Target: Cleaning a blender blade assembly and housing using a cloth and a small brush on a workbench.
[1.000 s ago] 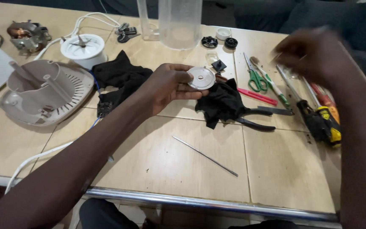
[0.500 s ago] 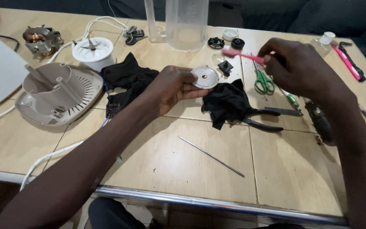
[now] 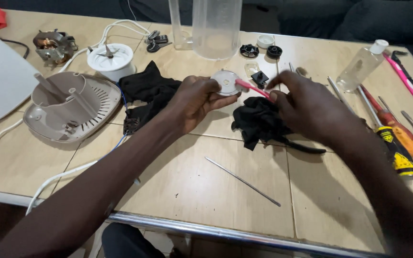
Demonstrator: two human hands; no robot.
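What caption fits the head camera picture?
Left hand holds a round white disc while right hand touches it with a pink tool.

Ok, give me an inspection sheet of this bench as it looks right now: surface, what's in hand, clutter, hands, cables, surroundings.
Surface: tan tiled table with a metal front edge.
Job's things: small round white disc; pink toothbrush, its head on the disc.
Clutter: beige blender base housing, white blade unit, motor, two black cloths, thin metal rod, screwdrivers, clear bottle, clear jug.
Hands: left hand holds the disc; right hand holds the toothbrush in its fingers.
Cables: white cord running off the front edge.
Surroundings: dark seating behind the table; otherwise nothing seen.
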